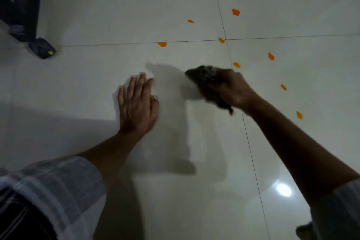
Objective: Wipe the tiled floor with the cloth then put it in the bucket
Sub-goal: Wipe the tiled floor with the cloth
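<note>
A dark grey cloth (204,78) is bunched in my right hand (231,88), which grips it low over the glossy white tiled floor (116,15) near a grout crossing. My left hand (137,103) lies flat on the tile with its fingers spread, a little left of the cloth, holding nothing. Several orange smears dot the tiles beyond and to the right of the cloth, the nearest (236,65) just past my right knuckles. No bucket is in view.
A dark furniture leg (27,2) with a foot pad (41,47) stands at the upper left. Grout lines cross at the orange spot (221,40). A lamp glare (283,189) reflects at the lower right. A dark object (305,231) peeks in by my right sleeve.
</note>
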